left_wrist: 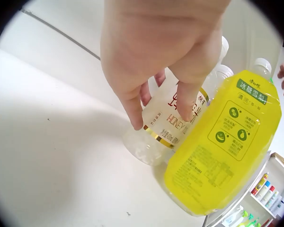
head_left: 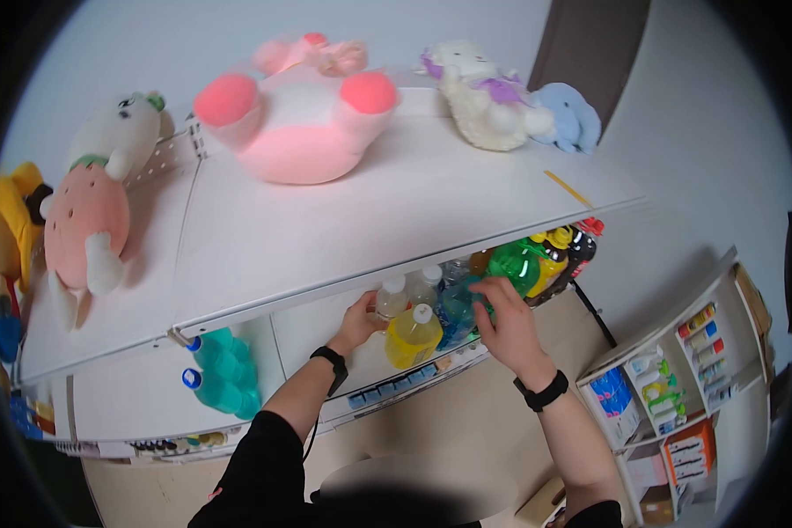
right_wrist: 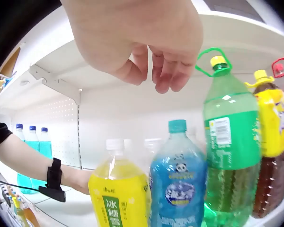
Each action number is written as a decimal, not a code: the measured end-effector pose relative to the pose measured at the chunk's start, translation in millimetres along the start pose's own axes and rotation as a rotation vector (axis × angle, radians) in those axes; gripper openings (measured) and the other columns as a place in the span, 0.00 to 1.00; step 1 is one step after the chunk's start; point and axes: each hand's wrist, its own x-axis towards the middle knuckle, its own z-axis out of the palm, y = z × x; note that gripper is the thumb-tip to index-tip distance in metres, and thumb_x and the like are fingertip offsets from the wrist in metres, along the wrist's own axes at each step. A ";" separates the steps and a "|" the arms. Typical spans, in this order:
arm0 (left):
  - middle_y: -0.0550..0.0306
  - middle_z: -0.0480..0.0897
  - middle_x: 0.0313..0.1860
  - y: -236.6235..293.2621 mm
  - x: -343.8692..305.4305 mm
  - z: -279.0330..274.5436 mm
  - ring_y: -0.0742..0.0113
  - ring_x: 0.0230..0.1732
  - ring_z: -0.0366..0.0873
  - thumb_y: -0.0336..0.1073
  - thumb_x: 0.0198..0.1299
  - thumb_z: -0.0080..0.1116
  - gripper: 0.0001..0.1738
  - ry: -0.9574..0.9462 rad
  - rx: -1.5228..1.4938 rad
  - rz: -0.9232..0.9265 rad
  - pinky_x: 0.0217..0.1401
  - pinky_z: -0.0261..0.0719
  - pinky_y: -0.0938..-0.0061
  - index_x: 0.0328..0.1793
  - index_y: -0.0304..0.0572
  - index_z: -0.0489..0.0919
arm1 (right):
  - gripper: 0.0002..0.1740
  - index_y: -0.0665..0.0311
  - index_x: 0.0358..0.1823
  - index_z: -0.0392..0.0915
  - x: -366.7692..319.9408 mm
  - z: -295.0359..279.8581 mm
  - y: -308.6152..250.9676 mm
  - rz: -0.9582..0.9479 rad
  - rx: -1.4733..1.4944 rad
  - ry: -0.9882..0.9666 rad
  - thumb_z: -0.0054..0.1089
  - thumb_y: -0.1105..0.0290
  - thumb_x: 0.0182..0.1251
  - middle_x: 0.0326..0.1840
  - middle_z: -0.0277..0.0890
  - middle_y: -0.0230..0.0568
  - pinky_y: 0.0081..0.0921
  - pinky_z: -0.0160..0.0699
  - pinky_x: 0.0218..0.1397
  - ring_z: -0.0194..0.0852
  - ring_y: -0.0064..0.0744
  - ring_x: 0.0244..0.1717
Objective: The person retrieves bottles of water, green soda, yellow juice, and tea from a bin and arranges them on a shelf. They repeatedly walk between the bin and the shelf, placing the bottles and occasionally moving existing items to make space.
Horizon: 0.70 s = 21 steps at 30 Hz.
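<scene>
You are working with each hand at its own bottle, and the relation that looks to be mattering most is this: the honey-drink bottle [left_wrist: 168, 116] is lying directly at your left hand [left_wrist: 163, 47], while your right hand [right_wrist: 146, 45] is hanging well off to its right. Your left hand is therefore the nearer one by far. Its thumb and fingers are pinching the bottle from opposite sides around the label. The bottle's long axis is running roughly parallel to that of the yellow pear-drink bottle [left_wrist: 227, 142], so it is probably standing nearly upright; you cannot tell from here whether its base is bearing fully on the shelf [left_wrist: 47, 156].

The yellow bottle is standing just beside it, to its right and closer to your body, so it is partly blocking the line between the honey-drink bottle and your right hand.

Your right hand is holding nothing: its fingers are hanging loosely bent above the blue drink bottle [right_wrist: 179, 184], and the right wrist view is showing a gap between the fingertips and the turquoise cap [right_wrist: 177, 126]. That bottle is standing upright, its long axis vertical, just right of the yellow one and below your right hand, which is the nearer hand to it. Just beyond it, on the right, the large green bottle [right_wrist: 232, 137] is standing close by.
</scene>
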 end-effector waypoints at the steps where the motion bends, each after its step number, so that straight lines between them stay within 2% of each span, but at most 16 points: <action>1: 0.50 0.82 0.56 -1.8 0.5 -2.4 0.58 0.56 0.80 0.25 0.45 0.75 0.40 -0.025 0.006 0.011 0.60 0.79 0.67 0.68 0.39 0.70 | 0.14 0.62 0.49 0.76 -13.8 -3.9 5.7 0.062 -0.002 0.000 0.58 0.80 0.62 0.50 0.75 0.47 0.36 0.80 0.49 0.79 0.51 0.47; 4: 0.53 0.82 0.55 -4.0 2.1 -5.1 0.60 0.56 0.80 0.23 0.45 0.74 0.40 -0.103 -0.019 -0.006 0.60 0.79 0.68 0.68 0.42 0.70 | 0.14 0.61 0.49 0.77 -53.1 -10.0 15.7 0.185 -0.037 0.033 0.58 0.79 0.62 0.49 0.76 0.45 0.38 0.81 0.46 0.79 0.50 0.45; 10: 0.54 0.80 0.55 -8.5 4.5 4.5 0.62 0.54 0.79 0.20 0.46 0.71 0.40 -0.072 0.067 -0.014 0.58 0.80 0.70 0.68 0.44 0.69 | 0.14 0.59 0.49 0.77 -125.3 -2.0 23.5 0.402 -0.016 0.075 0.56 0.79 0.61 0.48 0.76 0.44 0.38 0.82 0.44 0.81 0.47 0.43; 12: 0.54 0.79 0.55 -9.0 -0.4 4.8 0.63 0.54 0.78 0.20 0.45 0.71 0.42 0.003 -0.041 -0.004 0.56 0.80 0.70 0.69 0.45 0.68 | 0.15 0.59 0.49 0.77 -156.2 -1.5 25.8 0.476 -0.001 0.086 0.55 0.80 0.61 0.48 0.76 0.44 0.38 0.82 0.43 0.81 0.46 0.43; 13: 0.54 0.79 0.55 -11.4 -8.4 4.5 0.63 0.54 0.78 0.20 0.45 0.71 0.42 -0.017 -0.030 -0.007 0.56 0.80 0.70 0.69 0.45 0.68 | 0.16 0.59 0.50 0.76 -172.7 -5.1 27.4 0.551 0.008 0.097 0.55 0.80 0.61 0.49 0.75 0.44 0.37 0.82 0.44 0.81 0.45 0.43; 16: 0.59 0.75 0.42 -8.9 -33.0 -0.5 0.69 0.44 0.75 0.18 0.54 0.58 0.30 0.259 -0.013 0.087 0.50 0.78 0.76 0.65 0.43 0.69 | 0.18 0.60 0.52 0.75 -240.4 -17.1 51.2 0.690 -0.024 0.145 0.55 0.80 0.60 0.52 0.74 0.44 0.37 0.82 0.45 0.82 0.44 0.42; 18: 0.62 0.72 0.34 -14.6 -64.7 -2.7 0.73 0.36 0.71 0.18 0.56 0.52 0.19 0.428 0.130 0.077 0.43 0.74 0.78 0.54 0.40 0.74 | 0.19 0.61 0.53 0.74 -299.3 -29.0 73.4 0.855 -0.079 0.159 0.56 0.80 0.59 0.54 0.72 0.47 0.38 0.82 0.49 0.81 0.47 0.44; 20: 0.61 0.72 0.30 -22.9 -104.0 7.3 0.70 0.31 0.68 0.20 0.56 0.50 0.11 0.450 0.189 0.243 0.37 0.72 0.77 0.43 0.40 0.75 | 0.21 0.62 0.54 0.73 -382.2 -41.1 99.6 1.011 -0.135 0.182 0.56 0.81 0.57 0.56 0.71 0.51 0.42 0.79 0.55 0.77 0.53 0.51; 21: 0.60 0.73 0.29 -17.1 -126.5 16.6 0.70 0.30 0.69 0.20 0.55 0.50 0.09 0.401 0.203 0.251 0.37 0.72 0.75 0.41 0.39 0.74 | 0.22 0.63 0.55 0.72 -429.4 -47.4 110.0 1.062 -0.184 0.205 0.56 0.81 0.56 0.57 0.70 0.54 0.44 0.77 0.59 0.75 0.56 0.54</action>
